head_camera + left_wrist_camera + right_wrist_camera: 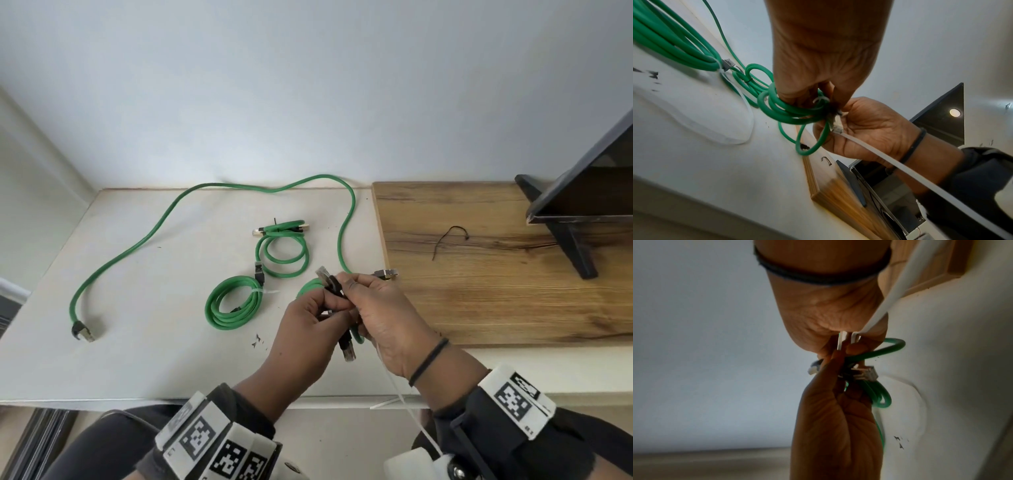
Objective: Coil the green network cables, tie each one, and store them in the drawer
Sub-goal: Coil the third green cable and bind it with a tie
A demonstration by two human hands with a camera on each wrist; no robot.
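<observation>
From the head view, both hands meet over the white table (137,342), the left hand (305,329) and right hand (387,318) pinching a small green coil (310,286) between them, held above the table near its front edge. One plug (325,275) of that coil points up and away to the left, the other plug (348,349) points down toward the person, so the pair runs roughly near to far. A white zip tie (407,414) trails from the right hand back toward the wrist. Behind, a tied coil (233,305) lies flat, a second tied coil (282,253) sits just beyond it, and one loose cable (164,222) snakes from the left front corner to the wooden board (496,291). Over to the left wrist view: the left hand (824,56) has fingers curled into the coil's loops (785,112), the right hand (869,133) cups a plug, and the tie's strap (920,178) runs out lower right. The open box (890,186) below the board may be the drawer, contents unclear. Right wrist view, dim: the right hand (830,316) pinches the tie's head (846,339), and the left hand (836,426) grips the bundle.
</observation>
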